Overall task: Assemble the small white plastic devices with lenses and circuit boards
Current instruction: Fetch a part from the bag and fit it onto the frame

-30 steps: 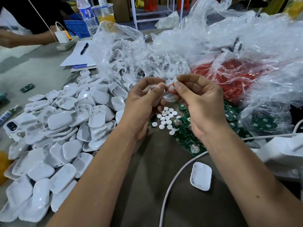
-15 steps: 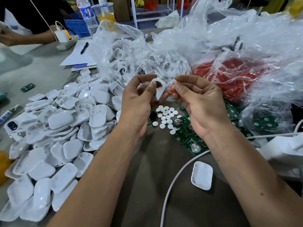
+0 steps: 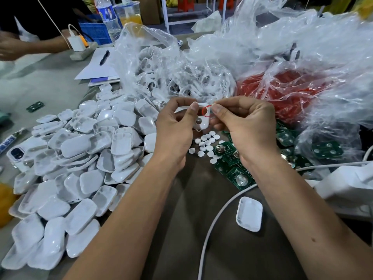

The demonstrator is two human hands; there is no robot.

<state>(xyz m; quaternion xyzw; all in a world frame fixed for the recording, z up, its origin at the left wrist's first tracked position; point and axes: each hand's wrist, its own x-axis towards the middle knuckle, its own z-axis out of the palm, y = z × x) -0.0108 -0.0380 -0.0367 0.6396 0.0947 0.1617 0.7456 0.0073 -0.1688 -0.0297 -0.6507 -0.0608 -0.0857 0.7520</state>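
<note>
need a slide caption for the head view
Left hand holds a white shell while right hand pinches a red ring against it.

White shell held upright — thin red ring touching its top.

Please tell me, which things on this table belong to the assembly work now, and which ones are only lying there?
In use: white shell held by left hand; red ring pinched by right hand; white discs; green circuit boards; pile of white shells.

Lying about: pen, papers, water bottle, phone.
</note>
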